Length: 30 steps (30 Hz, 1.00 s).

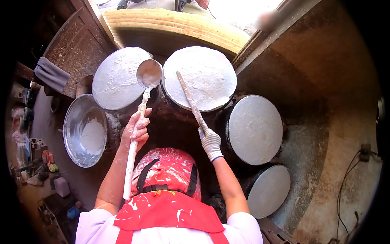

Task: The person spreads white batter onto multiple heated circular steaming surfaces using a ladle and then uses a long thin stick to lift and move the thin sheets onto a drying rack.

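My bare left hand (136, 129), smeared with white batter, is closed around the long pale handle of a ladle (148, 73). The ladle's round bowl hangs at the right edge of the far-left griddle, with some batter in it. In a striped knit glove, my right hand (211, 143) grips a long flat spreading stick (189, 95). Its tip lies over the white sheet of batter on the far-middle griddle (211, 81). The far-left griddle (118, 81) bears a lumpy white layer too. Left of my left hand, a metal basin (70, 126) holds white batter.
To the right stand two more round griddles, a larger one (256, 130) and a nearer one (269, 192), both covered in white. A wooden beam (174, 22) crosses the doorway ahead. A grey cloth (51, 74) hangs at left; a cable (345, 179) runs down the right wall.
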{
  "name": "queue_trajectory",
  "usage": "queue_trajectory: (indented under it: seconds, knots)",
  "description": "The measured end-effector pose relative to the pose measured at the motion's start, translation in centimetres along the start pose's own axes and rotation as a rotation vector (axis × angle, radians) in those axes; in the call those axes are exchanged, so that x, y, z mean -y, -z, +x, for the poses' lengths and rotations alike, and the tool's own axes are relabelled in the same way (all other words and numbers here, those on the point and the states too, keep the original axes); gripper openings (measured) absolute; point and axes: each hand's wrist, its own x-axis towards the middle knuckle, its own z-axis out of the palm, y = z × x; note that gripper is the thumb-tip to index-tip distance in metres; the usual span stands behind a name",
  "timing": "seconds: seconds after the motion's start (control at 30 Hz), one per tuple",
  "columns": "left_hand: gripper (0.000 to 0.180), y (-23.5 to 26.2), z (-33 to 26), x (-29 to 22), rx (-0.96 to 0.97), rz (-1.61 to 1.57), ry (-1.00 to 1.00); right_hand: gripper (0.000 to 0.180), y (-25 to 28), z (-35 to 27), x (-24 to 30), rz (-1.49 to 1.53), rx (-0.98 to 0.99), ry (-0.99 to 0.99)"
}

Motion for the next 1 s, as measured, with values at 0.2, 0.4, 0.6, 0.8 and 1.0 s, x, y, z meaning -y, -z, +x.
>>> queue_trajectory:
  seconds: [0.2, 0.4, 0.6, 0.8, 1.0]
  knots:
    - [0.041, 1.3, -2.2, -3.4, 0.009, 0.027, 0.018, 0.039, 3.8, 5.2, 0.7, 0.287, -0.005, -0.354]
    - [0.04, 3.2, -4.5, -7.3, -0.085, 0.157, 0.006, 0.034, -1.4, 5.3, 5.3, 0.531, -0.039, -0.211]
    - [0.039, 5.7, -6.5, -11.7, -0.181, 0.332, -0.035, 0.038, -1.9, 3.8, 8.7, 0.589, -0.016, -0.215]
    - [0.036, 5.5, -6.0, -13.6, -0.163, 0.419, 0.023, 0.038, -2.2, 2.9, 9.0, 0.679, -0.24, -0.417]
    - [0.036, 5.0, -3.0, -12.8, -0.199, 0.503, 0.045, 0.044, -1.4, 0.8, 16.2, 1.169, -0.039, -0.19]
